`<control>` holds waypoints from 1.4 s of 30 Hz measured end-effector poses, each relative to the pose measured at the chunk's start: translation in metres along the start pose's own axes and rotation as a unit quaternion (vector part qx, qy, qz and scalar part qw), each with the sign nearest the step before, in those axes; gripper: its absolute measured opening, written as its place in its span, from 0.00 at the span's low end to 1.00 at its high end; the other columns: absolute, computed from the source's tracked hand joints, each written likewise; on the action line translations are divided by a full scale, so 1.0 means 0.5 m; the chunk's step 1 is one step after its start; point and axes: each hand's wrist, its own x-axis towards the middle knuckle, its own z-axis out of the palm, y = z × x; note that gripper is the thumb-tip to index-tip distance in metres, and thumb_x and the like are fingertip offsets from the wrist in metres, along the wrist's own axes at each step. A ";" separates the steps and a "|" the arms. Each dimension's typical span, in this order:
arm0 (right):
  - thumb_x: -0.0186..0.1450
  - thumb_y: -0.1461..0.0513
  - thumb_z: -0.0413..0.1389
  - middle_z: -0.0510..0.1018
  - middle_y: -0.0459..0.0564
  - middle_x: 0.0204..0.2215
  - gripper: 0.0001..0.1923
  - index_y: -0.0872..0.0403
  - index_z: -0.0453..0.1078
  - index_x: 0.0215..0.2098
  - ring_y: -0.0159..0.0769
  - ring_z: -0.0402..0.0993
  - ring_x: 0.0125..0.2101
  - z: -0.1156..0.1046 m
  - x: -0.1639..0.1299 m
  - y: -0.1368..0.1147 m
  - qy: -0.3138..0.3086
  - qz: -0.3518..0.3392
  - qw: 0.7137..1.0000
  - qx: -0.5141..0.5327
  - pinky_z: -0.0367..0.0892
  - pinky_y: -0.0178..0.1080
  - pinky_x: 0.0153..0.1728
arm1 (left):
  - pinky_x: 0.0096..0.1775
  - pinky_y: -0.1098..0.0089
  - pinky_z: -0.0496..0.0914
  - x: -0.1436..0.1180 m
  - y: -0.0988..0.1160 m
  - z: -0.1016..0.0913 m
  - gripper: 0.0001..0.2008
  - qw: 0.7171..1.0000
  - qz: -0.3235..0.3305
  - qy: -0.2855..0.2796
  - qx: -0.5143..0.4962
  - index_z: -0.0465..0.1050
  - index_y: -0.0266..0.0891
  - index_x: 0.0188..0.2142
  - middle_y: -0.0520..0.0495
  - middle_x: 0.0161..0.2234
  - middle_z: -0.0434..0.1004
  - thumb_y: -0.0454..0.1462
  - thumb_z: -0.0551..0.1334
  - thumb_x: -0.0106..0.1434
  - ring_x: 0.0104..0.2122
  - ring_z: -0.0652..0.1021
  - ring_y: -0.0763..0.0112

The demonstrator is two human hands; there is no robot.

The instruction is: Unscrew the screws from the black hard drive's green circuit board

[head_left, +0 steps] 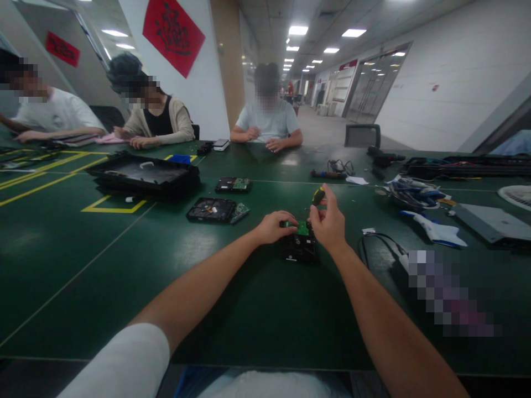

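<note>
A black hard drive (299, 249) with a green circuit board (303, 228) on its far end lies on the green table (124, 260) in front of me. My left hand (274, 225) rests on the drive's far left corner, fingers curled at the board's edge. My right hand (329, 220) is closed around a screwdriver with a yellow and black handle (318, 195), held upright with its tip down over the board.
Two more opened drives (215, 210) (233, 184) and a stack of black trays (143, 174) lie to the left. Cables (384, 243), a white tool (433, 229) and clutter sit to the right. Three people sit across the table.
</note>
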 end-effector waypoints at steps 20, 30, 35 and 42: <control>0.70 0.57 0.55 0.80 0.56 0.48 0.36 0.49 0.51 0.73 0.40 0.80 0.31 0.001 0.000 -0.003 0.009 -0.020 0.999 -0.047 0.79 0.48 0.39 | 0.59 0.59 0.70 0.001 -0.002 -0.001 0.13 1.000 0.005 0.000 -0.001 0.83 0.46 0.47 0.44 0.51 0.81 0.44 0.69 0.64 0.51 0.80 0.61; 0.70 0.57 0.55 0.78 0.58 0.53 0.37 0.48 0.49 0.73 0.40 0.80 0.33 0.003 0.000 -0.001 0.011 -0.026 0.999 -0.044 0.79 0.49 0.41 | 0.59 0.58 0.70 0.001 -0.005 0.001 0.13 1.000 0.009 0.000 0.008 0.83 0.46 0.47 0.45 0.51 0.81 0.44 0.69 0.64 0.52 0.79 0.61; 0.70 0.57 0.55 0.79 0.57 0.51 0.37 0.49 0.48 0.73 0.38 0.78 0.28 0.002 0.000 -0.001 0.016 -0.019 0.999 -0.039 0.80 0.49 0.39 | 0.59 0.59 0.70 0.001 -0.003 0.001 0.12 1.000 0.005 0.004 -0.001 0.83 0.46 0.46 0.45 0.51 0.81 0.44 0.70 0.64 0.51 0.80 0.61; 0.70 0.58 0.53 0.78 0.58 0.51 0.37 0.48 0.47 0.74 0.37 0.78 0.27 0.002 -0.002 -0.003 0.009 -0.026 0.999 -0.046 0.79 0.47 0.37 | 0.59 0.59 0.70 0.000 0.001 -0.001 0.13 1.000 0.009 0.003 0.005 0.83 0.46 0.47 0.45 0.51 0.81 0.44 0.69 0.64 0.52 0.79 0.62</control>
